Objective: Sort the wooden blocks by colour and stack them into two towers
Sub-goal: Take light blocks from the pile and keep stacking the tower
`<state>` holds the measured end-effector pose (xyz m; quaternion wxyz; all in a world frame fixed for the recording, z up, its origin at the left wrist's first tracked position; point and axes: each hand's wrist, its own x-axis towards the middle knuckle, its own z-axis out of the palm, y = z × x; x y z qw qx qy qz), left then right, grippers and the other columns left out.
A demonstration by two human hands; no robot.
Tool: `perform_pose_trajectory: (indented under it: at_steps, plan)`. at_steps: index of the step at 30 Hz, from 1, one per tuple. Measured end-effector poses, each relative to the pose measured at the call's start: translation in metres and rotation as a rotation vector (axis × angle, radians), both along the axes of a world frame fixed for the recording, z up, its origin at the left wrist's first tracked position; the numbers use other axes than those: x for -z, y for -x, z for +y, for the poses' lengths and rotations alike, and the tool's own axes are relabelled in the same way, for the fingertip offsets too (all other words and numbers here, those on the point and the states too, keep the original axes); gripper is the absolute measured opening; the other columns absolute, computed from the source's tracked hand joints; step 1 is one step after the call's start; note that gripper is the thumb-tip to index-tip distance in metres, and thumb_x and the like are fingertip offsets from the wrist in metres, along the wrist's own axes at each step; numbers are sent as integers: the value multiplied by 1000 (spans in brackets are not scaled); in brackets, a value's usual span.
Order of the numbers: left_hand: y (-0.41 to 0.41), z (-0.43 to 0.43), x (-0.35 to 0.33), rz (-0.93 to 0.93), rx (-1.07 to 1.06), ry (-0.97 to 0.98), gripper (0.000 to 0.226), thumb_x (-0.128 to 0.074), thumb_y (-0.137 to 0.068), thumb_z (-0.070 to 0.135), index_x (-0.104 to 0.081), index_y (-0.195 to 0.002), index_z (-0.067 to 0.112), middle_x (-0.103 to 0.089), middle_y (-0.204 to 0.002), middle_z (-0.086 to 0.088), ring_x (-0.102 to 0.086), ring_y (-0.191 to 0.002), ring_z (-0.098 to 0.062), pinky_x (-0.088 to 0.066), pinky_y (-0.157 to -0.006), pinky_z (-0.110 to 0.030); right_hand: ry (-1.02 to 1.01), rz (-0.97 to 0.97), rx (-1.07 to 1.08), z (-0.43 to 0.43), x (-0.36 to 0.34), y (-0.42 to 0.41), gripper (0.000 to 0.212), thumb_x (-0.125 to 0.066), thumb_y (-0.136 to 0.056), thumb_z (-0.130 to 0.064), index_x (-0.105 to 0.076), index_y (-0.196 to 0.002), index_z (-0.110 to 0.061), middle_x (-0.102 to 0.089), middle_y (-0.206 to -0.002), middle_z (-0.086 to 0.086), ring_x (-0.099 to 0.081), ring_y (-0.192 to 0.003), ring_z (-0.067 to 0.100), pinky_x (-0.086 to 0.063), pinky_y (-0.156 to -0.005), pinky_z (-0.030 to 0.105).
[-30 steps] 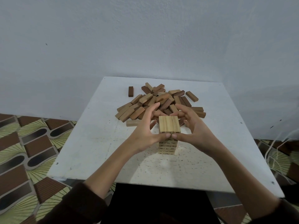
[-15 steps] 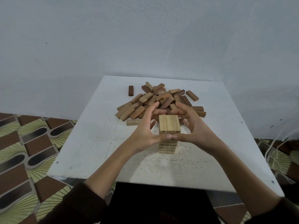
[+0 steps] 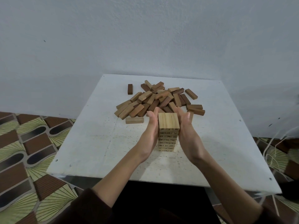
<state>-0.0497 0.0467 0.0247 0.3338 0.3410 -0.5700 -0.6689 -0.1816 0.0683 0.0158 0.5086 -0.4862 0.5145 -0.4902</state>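
A tower of light wooden blocks [image 3: 168, 126] stands on the white table [image 3: 90, 143], several layers high. My left hand [image 3: 151, 131] lies flat against its left side with straight fingers. My right hand [image 3: 186, 131] presses flat against its right side the same way. Behind the tower lies a loose pile of light and dark brown blocks [image 3: 158, 101]. One light block [image 3: 134, 120] lies alone just left of my left hand. A single dark block [image 3: 130, 89] sits apart at the pile's far left.
A pale wall rises right behind the table. The patterned tile floor [image 3: 24, 151] shows on the left. White cords [image 3: 275, 152] hang past the table's right edge. Bare table surface lies left and right of the tower.
Both hands turned from cupping the tower's top with curved fingers and thumbs in front to lying flat along its left and right sides. The tower stays in place.
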Motion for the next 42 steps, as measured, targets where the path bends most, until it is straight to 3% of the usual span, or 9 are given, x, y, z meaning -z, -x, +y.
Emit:
perform_pose_trajectory:
  at_steps: [8,12,17,21,25,27,32,35,42]
  plan:
    - [3,-1,-2,51,-4,-36,107,-21,-63,88,1,-152,33,-18,-152,16,-25,-136,1,-38,-86,-4,-6,-45,-29,2,-2,-4,90,-22,-73,-78,-12,-150,-32,-16,-157,-12,-19,-142,4,-22,-113,29]
    - [2,0,-1,48,9,-35,120,-33,-53,95,-1,-151,35,-22,-145,22,-38,-117,15,-40,-82,-1,-7,-20,-36,2,-2,-2,90,-21,-74,-78,-11,-151,-31,-16,-157,-11,-20,-142,3,-21,-114,30]
    - [3,0,2,67,-30,-92,88,-10,-75,72,-1,-152,31,-13,-158,10,-24,-129,2,-30,-94,-14,-16,-44,-30,1,-1,0,77,-14,-86,-72,-12,-151,-31,-20,-156,-9,-25,-138,3,-26,-105,23]
    - [2,-1,1,-16,-95,-102,90,-12,-75,76,-6,-152,30,-12,-157,14,-20,-135,4,-22,-100,-11,10,20,-10,-4,4,6,87,-16,-80,-78,-17,-151,-27,-23,-156,-8,-22,-142,5,-16,-119,37]
    - [-7,-11,9,-78,-226,-27,120,-23,-53,100,-19,-151,31,-19,-154,17,-16,-140,0,-13,-112,-26,31,-16,30,-10,-7,18,80,-12,-84,-70,-21,-148,-23,-25,-154,-11,-22,-140,1,-14,-118,30]
    - [-18,-21,14,-49,-245,14,103,-17,-68,89,-22,-150,27,-24,-154,13,-21,-141,-2,-16,-115,-27,27,7,74,-21,-9,29,73,-18,-88,-65,-29,-146,-21,-34,-150,-7,-30,-138,6,-21,-117,33]
    - [-41,-60,26,-242,-435,253,39,-43,-98,39,-52,-127,15,-56,-122,12,-53,-107,9,-43,-95,-14,46,425,30,-75,-12,47,24,-46,-98,-22,-60,-118,-19,-58,-118,-11,-53,-105,-1,-44,-82,9]
    - [-45,-97,42,-488,-460,394,22,-52,-95,6,-62,-114,8,-61,-113,-1,-56,-98,-3,-41,-82,-5,106,697,-123,-120,-10,44,21,-53,-94,-11,-65,-110,-16,-61,-112,-10,-54,-102,0,-41,-87,11]
    - [-35,-151,60,-992,-199,752,36,-63,-86,19,-59,-121,11,-57,-127,-4,-45,-121,-22,-31,-105,-33,318,1114,-556,-187,13,10,32,-66,-80,-15,-64,-113,-13,-63,-110,1,-53,-104,17,-43,-92,37]
